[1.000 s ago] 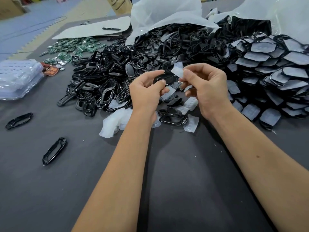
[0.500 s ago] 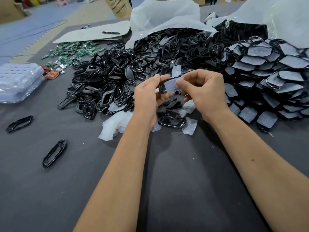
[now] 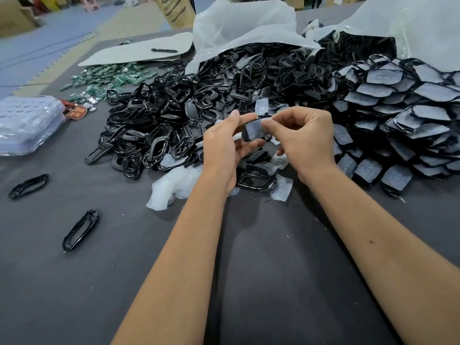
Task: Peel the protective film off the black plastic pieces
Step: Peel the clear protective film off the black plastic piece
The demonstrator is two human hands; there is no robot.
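My left hand [image 3: 224, 148] grips a black plastic piece [image 3: 249, 134] by its left end, holding it up above the table. A pale translucent film [image 3: 256, 127] covers its face. My right hand [image 3: 303, 138] pinches that film at the right end with thumb and forefinger. Below my hands lie several peeled film scraps [image 3: 171, 188] and a black frame piece [image 3: 256, 181]. Black pieces with film on them [image 3: 398, 115] are heaped at the right.
A large heap of black frames [image 3: 161, 125] spreads across the middle of the dark table [image 3: 273, 270]. Two loose frames [image 3: 81, 230] lie at the left. Green circuit boards [image 3: 109, 78], clear trays [image 3: 27, 120] and white bags [image 3: 244, 23] sit farther back.
Both hands have dropped slightly and the piece is turned so its filmed face shows. The film strip that stood up a second ago now lies over the piece under my right fingers.
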